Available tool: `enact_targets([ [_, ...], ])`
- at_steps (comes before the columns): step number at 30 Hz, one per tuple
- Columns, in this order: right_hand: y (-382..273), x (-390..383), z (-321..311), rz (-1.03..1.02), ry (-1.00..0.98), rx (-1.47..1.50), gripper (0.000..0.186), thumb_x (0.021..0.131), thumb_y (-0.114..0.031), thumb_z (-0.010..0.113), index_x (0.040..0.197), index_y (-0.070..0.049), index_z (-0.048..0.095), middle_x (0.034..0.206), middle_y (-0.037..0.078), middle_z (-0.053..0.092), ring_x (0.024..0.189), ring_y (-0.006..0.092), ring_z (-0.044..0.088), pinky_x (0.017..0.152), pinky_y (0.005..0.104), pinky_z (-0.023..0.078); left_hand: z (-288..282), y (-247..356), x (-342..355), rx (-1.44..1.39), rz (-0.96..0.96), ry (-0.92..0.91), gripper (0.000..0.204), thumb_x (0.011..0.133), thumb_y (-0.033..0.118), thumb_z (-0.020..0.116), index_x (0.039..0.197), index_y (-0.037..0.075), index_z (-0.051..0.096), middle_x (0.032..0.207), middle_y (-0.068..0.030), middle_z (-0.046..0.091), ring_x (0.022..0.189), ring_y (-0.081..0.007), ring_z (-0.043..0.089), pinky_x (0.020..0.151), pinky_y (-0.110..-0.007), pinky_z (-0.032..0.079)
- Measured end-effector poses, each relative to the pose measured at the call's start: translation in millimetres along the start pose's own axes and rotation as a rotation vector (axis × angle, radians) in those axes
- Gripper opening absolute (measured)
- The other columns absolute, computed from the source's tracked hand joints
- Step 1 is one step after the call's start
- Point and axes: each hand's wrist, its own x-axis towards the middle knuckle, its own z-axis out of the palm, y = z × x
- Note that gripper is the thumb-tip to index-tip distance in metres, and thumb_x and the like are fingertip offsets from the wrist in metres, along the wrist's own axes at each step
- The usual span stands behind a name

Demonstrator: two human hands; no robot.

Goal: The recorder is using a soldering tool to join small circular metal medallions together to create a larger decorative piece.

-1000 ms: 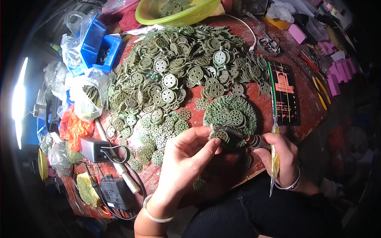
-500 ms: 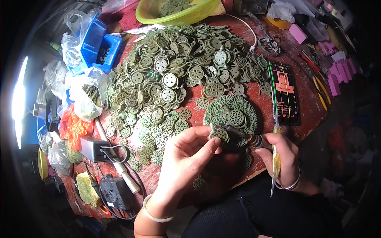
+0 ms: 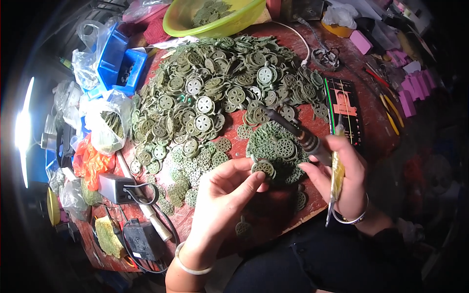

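Between the thumb and fingers of my left hand [image 3: 221, 190] is a round green openwork pendant [image 3: 263, 168] with a small loop. My right hand [image 3: 344, 178] grips a soldering iron [image 3: 308, 140]; its dark tip points up and left, apart from the pendant. A thin yellow-wrapped tool [image 3: 337, 178] is held in the same hand, its narrow end downward. Just beyond the fingers lies a rough green round pad [image 3: 260, 139] with openwork discs [image 3: 286, 147] on it. A large heap of similar green pendants [image 3: 210, 73] spreads behind, with flat loose discs [image 3: 190, 168] nearer my left hand.
A lit phone [image 3: 346, 110] lies at right, near pliers [image 3: 390, 115] and pink blocks [image 3: 415, 90]. At the back stands a yellow-green basin [image 3: 215, 24]. On the left are blue bins [image 3: 115, 63], plastic bags [image 3: 95, 158], and a black power box [image 3: 140, 239] with cables.
The soldering iron has swung away from the pendant, its tip now up over the far side of the pad. My left hand keeps its pinch, slightly lower and further left.
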Motion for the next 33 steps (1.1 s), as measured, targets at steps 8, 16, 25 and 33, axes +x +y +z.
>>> enact_targets([
  [8,3.7,7.2,3.5,-0.017,-0.067,0.056,0.037,0.079,-0.001,0.076,0.108,0.002,0.055,0.087,0.014,0.062,0.074,0.0265,0.064,0.067,0.0345,0.05,-3.7,0.2,3.3,-0.094,-0.041,0.022,0.016,0.09,0.0,0.066,0.105,-0.002,0.067,0.095,-0.0089,0.071,0.078,-0.0164,0.068,0.074,-0.027,0.055],
  [16,7.0,8.7,7.1,0.02,-0.08,0.086,0.032,0.082,-0.001,0.074,0.108,0.001,0.055,0.085,0.013,0.064,0.075,0.024,0.067,0.067,0.0323,0.051,-11.4,-0.4,5.8,-0.168,-0.04,-0.024,0.023,0.09,0.0,0.065,0.113,-0.004,0.065,0.101,-0.0129,0.071,0.083,-0.0208,0.07,0.079,-0.032,0.057],
  [25,9.7,9.2,7.1,0.046,-0.073,0.106,0.031,0.081,-0.001,0.072,0.108,0.0,0.055,0.083,0.012,0.065,0.072,0.0233,0.067,0.065,0.0324,0.051,-10.6,4.6,5.3,-0.067,-0.05,-0.043,0.031,0.091,0.001,0.065,0.12,-0.007,0.061,0.103,-0.0153,0.071,0.088,-0.0208,0.07,0.083,-0.031,0.056],
  [33,13.5,11.5,9.2,0.032,-0.082,0.125,0.032,0.08,0.0,0.072,0.107,0.0,0.056,0.082,0.012,0.066,0.072,0.0243,0.069,0.065,0.0325,0.052,-8.6,6.9,4.7,-0.02,-0.036,-0.043,0.032,0.089,0.0,0.067,0.12,-0.006,0.061,0.1,-0.0138,0.072,0.087,-0.0197,0.071,0.081,-0.029,0.056],
])
